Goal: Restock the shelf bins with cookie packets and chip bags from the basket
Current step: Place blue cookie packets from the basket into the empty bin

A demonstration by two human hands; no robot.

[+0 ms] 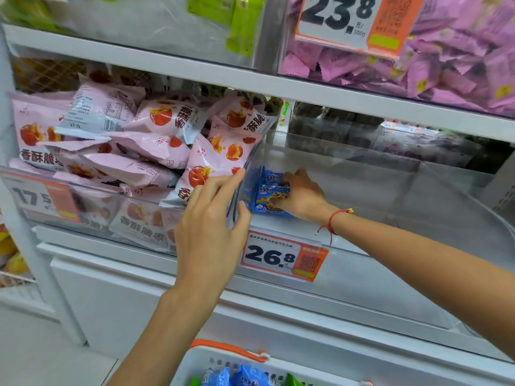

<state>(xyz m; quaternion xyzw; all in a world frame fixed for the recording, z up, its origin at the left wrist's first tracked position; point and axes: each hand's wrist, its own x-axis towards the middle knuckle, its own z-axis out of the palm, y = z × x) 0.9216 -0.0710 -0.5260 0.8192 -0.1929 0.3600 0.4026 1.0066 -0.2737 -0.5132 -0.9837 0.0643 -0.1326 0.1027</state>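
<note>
My right hand point(301, 197) reaches into a nearly bare clear shelf bin point(390, 196) and is shut on blue cookie packets point(269, 193) at the bin's left wall. My left hand point(211, 218) rests with spread fingers on the clear divider point(237, 201) between that bin and the left bin, touching a pink bag point(214, 160). The left bin point(92, 207) is piled with pink snack bags. At the bottom edge, a white basket point(206, 360) with an orange handle holds more blue packets point(245, 376) and something green.
A price tag reading 26.8 point(281, 256) hangs on the right bin's front. The shelf above carries a bin of purple packets point(434, 65) with a 23.8 tag point(340, 18). A white cabinet front point(125, 296) lies below the bins.
</note>
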